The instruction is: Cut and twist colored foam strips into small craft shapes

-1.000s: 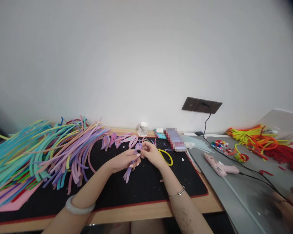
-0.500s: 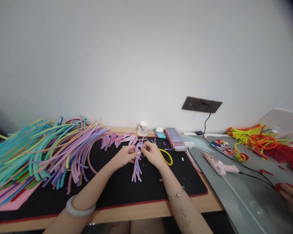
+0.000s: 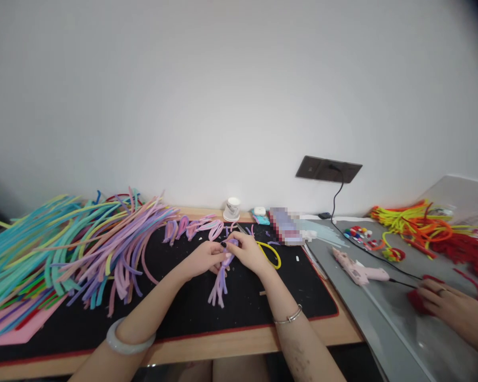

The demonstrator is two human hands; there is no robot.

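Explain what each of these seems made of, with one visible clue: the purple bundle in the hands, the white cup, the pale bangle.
Purple bundle: probably fuzzy textile fibre, matte; strands look thick and soft-edged, though any core is hidden.
White cup: perhaps paper or plastic; pale surface with darker print, little shine.
Pale bangle: maybe stone, glass or resin; smooth, thick ring, softly glossy.

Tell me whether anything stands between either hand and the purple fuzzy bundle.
Nothing visible does: the left hand and right hand both grip the purple fuzzy bundle. The yellow loop lies off beside the right hand, not between.
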